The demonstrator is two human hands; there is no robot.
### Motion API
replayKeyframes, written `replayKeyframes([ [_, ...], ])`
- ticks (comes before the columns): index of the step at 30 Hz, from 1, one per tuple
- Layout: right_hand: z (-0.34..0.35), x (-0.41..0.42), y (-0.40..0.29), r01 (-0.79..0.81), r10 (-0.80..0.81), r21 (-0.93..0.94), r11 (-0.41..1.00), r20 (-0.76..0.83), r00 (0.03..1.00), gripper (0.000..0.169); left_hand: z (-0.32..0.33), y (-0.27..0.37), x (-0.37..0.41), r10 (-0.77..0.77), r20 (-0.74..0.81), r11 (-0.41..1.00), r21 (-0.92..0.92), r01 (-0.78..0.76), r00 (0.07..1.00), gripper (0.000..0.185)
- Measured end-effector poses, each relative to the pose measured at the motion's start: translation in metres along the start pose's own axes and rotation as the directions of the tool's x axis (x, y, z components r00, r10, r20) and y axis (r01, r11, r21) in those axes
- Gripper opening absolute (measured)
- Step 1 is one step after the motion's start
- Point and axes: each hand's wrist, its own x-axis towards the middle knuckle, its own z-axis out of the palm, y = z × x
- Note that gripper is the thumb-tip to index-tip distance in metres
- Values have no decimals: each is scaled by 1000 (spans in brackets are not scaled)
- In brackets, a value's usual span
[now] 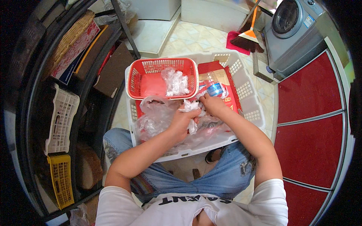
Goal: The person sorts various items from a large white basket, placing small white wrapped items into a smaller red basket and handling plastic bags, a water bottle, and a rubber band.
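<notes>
A crumpled white plastic bag is bunched in my left hand, with part of it hanging below the thumb. Close by on the right, my right hand has its fingers curled on white plastic film; where that film joins the bag is hidden. Both hands are over a large white plastic crate. Inside its far left part, a red plastic basket with a pale rim holds folded clear plastic bags. Loose translucent plastic bags fill the near left. Beyond my right hand lies a clear plastic bottle with a blue label.
Red printed cardboard lines the crate, which rests over my knees. On the left, a black shelf rack holds a white basket and a yellow basket. Red cabinet doors stand right. A broom and washing machine are farther off.
</notes>
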Motion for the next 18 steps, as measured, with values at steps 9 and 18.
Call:
replayKeyframes([
  [9, -31, -11, 9, -62, 71, 87, 994, -102, 992, 12, 2, 3, -2, 10, -17, 1000, -9, -10, 1000, 13],
  [18, -99, -60, -16, -11, 256, 662, 749, -275, 927, 19, -2, -9, 9, 20, -10, 1000, -6, -20, 1000, 22],
])
